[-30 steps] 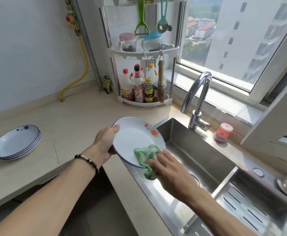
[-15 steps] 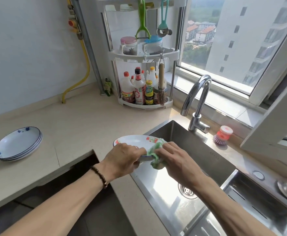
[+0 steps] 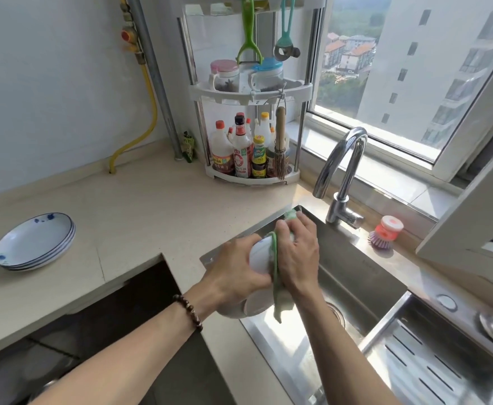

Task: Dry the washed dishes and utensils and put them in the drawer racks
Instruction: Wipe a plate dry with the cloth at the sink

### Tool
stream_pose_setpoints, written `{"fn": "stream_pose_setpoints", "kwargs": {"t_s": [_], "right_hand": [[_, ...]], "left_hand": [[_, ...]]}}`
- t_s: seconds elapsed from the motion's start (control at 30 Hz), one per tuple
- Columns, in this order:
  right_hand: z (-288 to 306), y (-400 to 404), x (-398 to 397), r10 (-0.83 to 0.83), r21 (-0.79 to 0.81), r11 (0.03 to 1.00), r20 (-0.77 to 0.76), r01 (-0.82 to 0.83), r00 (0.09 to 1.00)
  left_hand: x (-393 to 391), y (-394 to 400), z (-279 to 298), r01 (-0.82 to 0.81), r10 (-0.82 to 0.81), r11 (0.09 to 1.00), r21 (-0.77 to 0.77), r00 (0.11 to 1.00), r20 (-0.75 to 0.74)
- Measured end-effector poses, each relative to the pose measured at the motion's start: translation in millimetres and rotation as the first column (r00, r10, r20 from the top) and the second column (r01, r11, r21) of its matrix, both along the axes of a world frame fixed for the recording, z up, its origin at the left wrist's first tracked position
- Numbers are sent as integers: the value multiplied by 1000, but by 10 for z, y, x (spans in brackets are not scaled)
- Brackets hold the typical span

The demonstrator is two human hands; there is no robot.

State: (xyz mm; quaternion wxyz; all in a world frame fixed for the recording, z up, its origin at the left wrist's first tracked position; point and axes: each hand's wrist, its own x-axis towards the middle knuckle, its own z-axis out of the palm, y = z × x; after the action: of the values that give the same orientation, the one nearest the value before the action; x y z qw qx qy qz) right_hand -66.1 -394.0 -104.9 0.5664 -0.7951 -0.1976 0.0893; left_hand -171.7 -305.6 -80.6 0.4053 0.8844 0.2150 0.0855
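- Mid-dry on one dish: the left hand (image 3: pixel 236 273) holds a white plate (image 3: pixel 258 258) on edge over the sink (image 3: pixel 362 267), fingers curled round its rim.
- The right hand (image 3: pixel 298 255) presses a green cloth (image 3: pixel 276 285) against the plate's far face, fingers wrapped over the cloth, so it's grasping that.
- A stack of blue-patterned plates (image 3: pixel 35 242) sits on the surface (image 3: pixel 140 217) well off to the left. Can't tell if they're dried yet.
- There's a dark open gap under the surface by the left arm, probably the drawer, but I can't make out any racks in it.
- So I'd say it's early days: nothing visibly racked, and no utensils in view at all.
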Motion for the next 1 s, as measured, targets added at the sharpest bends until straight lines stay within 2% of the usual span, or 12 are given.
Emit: {"fn": "stream_pose_setpoints", "kwargs": {"t_s": [0.1, 0.23, 0.37, 0.4, 0.5, 0.53, 0.67, 0.73, 0.83, 0.9, 0.97, 1.0], "right_hand": [[19, 82, -50, 39, 52, 998, -8, -39, 999], [-121, 98, -238, 160, 87, 979, 217, -183, 963], [-186, 66, 79, 124, 148, 982, -61, -114, 990], [-186, 74, 33, 145, 157, 979, -58, -134, 988], [-199, 138, -257, 251, 136, 953, 155, -272, 956], [-264, 142, -241, 258, 137, 950, 166, -282, 952], [-235, 199, 56, 94, 214, 975, -158, -59, 983], [-132, 278, -78, 44, 206, 978, -79, -27, 996], [-92, 371, -218, 83, 208, 973, 92, -100, 992], [-118, 317, -108, 45, 269, 963, -57, -28, 997], [-109, 254, 42, -20, 325, 936, -328, 132, 944], [-91, 220, 88, -45, 329, 927, -384, 182, 922]], "left_hand": [[-3, 24, 19, -76, 76, 996, -36, 997, 19], [2, 124, 29, -70, 74, 993, -100, 996, 44], [-58, 160, 52, -63, 69, 993, -98, 996, 57], [-61, 172, 39, -84, 90, 991, -104, 995, 54], [-27, 199, 31, -115, 120, 991, -75, 991, 62], [-29, 192, 44, -97, 101, 994, -57, 993, 68], [-66, 205, 103, -41, 42, 999, -17, 996, 82], [-26, 199, 126, -99, 100, 995, -21, 990, 97], [28, 226, 140, -135, 138, 990, -32, 985, 108], [-41, 236, 166, -74, 84, 995, -72, 986, 147], [-113, 239, 196, -58, 88, 988, -144, 974, 210], [-139, 238, 216, -64, 107, 982, -180, 966, 237]]}}
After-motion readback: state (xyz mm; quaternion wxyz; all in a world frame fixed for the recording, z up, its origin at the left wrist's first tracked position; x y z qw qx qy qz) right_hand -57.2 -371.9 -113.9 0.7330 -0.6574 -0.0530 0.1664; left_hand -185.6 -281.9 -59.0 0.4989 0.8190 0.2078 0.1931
